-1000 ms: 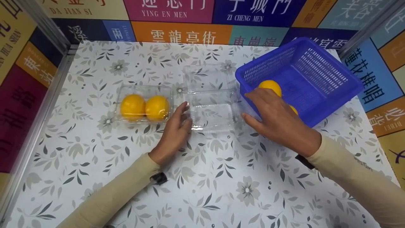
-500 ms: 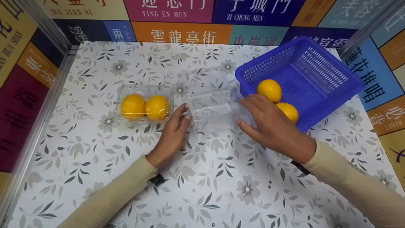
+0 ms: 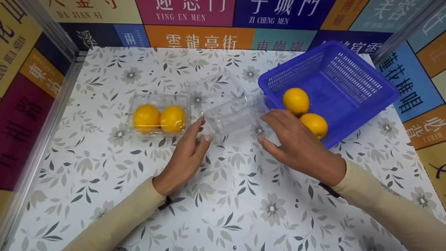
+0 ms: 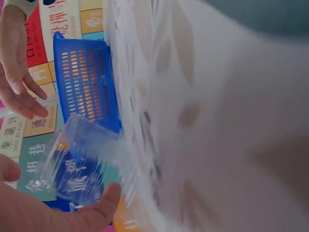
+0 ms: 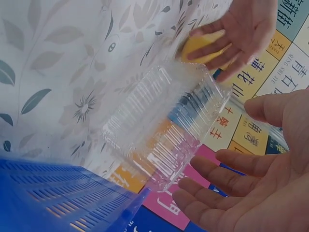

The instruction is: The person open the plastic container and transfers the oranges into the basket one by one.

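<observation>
- Colourful tiled walls with lettering are enclosing a white leaf-and-flower-patterned tabletop (image 3: 223, 195), where both hands are working at its middle.
- Left hand (image 3: 184, 157) is lying with fingers extended and relaxed, fingertips touching the 9 o'clock edge of the empty clear plastic clamshell box (image 3: 231, 116); nothing is pinched.
- Right hand (image 3: 296, 143) is spreading its fingers loosely at the box's 3 o'clock side, palm cupped towards it; in the right wrist view the fingers (image 5: 212, 166) are just off the ribbed wall, so I cannot tell if they are touching.
- Flimsy plastic probably wants even, light pressure from both sides, with the hinged lid kept splayed towards 11 o'clock.
- Closed clear box holding two yellow-orange fruits (image 3: 158, 116) is sitting at 9 o'clock of the left hand.
- Blue slotted plastic basket (image 3: 362, 87), at 2 o'clock, is holding two more yellow-orange fruits (image 3: 305, 111).
</observation>
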`<state>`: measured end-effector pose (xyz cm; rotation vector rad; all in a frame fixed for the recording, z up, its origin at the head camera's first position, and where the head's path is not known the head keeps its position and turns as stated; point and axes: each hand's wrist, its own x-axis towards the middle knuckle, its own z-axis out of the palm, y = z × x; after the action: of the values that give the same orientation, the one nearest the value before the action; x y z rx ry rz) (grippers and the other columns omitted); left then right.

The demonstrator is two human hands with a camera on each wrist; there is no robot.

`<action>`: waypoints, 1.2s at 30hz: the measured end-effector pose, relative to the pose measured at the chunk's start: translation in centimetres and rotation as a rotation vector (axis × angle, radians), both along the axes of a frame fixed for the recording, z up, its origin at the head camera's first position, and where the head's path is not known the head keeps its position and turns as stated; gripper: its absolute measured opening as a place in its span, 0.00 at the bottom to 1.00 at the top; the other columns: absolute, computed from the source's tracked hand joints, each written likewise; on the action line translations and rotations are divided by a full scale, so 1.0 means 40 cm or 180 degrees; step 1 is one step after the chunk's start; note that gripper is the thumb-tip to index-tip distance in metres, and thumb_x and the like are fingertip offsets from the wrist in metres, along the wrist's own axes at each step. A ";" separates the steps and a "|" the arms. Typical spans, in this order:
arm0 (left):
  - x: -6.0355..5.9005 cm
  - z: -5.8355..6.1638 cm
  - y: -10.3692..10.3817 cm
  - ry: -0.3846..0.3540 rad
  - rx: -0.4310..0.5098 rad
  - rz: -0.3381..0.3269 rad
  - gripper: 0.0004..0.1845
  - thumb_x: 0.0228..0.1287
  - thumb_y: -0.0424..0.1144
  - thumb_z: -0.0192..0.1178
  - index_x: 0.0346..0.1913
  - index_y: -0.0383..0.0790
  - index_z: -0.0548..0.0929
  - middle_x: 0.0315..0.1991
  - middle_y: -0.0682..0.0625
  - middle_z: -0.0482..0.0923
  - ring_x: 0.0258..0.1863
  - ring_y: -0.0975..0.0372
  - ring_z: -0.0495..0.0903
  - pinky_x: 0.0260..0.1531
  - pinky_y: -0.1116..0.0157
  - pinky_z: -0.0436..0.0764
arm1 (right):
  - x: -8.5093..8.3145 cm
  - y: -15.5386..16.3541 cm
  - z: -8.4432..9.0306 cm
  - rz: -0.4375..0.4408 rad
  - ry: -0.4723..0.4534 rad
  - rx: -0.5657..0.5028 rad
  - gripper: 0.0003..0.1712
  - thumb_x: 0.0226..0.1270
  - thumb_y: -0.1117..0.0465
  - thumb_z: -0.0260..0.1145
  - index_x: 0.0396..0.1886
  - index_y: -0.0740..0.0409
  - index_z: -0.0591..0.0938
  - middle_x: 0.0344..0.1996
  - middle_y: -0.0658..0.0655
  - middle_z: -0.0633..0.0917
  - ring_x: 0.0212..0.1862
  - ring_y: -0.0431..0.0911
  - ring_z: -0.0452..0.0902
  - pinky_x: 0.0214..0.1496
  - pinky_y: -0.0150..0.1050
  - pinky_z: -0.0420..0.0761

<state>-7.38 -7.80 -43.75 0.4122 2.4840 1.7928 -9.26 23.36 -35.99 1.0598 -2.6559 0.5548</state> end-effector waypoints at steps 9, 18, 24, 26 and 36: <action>0.003 0.018 -0.036 0.1288 -0.0901 -0.0050 0.31 0.86 0.43 0.57 0.83 0.34 0.68 0.80 0.39 0.69 0.79 0.51 0.69 0.77 0.51 0.74 | 0.015 -0.010 -0.014 0.0068 0.0028 -0.0053 0.27 0.76 0.57 0.77 0.66 0.67 0.81 0.60 0.65 0.85 0.65 0.60 0.79 0.71 0.56 0.82; -0.038 0.022 -0.080 0.2507 -0.2208 0.0037 0.34 0.77 0.44 0.62 0.78 0.29 0.70 0.77 0.30 0.69 0.79 0.35 0.66 0.77 0.35 0.69 | 0.028 -0.019 -0.034 0.0100 -0.0172 -0.0041 0.27 0.77 0.57 0.75 0.67 0.66 0.80 0.62 0.65 0.84 0.68 0.61 0.78 0.74 0.56 0.80; -0.067 0.022 -0.116 0.2469 -0.2939 -0.0003 0.35 0.80 0.49 0.60 0.79 0.30 0.69 0.79 0.29 0.66 0.81 0.33 0.62 0.76 0.29 0.65 | 0.025 -0.028 -0.056 0.0125 -0.0203 -0.0055 0.27 0.77 0.57 0.75 0.67 0.67 0.81 0.61 0.66 0.84 0.66 0.60 0.79 0.73 0.54 0.81; -0.080 0.018 -0.129 0.2440 -0.3177 -0.0044 0.37 0.78 0.49 0.64 0.80 0.30 0.68 0.80 0.29 0.65 0.81 0.32 0.61 0.75 0.28 0.64 | 0.023 -0.033 -0.066 0.0123 -0.0233 -0.0072 0.26 0.77 0.57 0.75 0.66 0.67 0.81 0.61 0.66 0.84 0.66 0.60 0.79 0.73 0.54 0.81; -0.110 -0.009 -0.172 0.2279 -0.3754 -0.0289 0.39 0.79 0.50 0.66 0.81 0.31 0.66 0.81 0.29 0.63 0.82 0.32 0.60 0.76 0.27 0.63 | 0.005 -0.074 -0.121 -0.0070 -0.0808 -0.0279 0.28 0.79 0.56 0.73 0.69 0.68 0.81 0.65 0.67 0.83 0.71 0.62 0.75 0.76 0.60 0.76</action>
<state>-11.76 -14.69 -44.11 1.0926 3.2602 -0.1229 -9.05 20.40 -40.83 0.9926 -2.8226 0.8446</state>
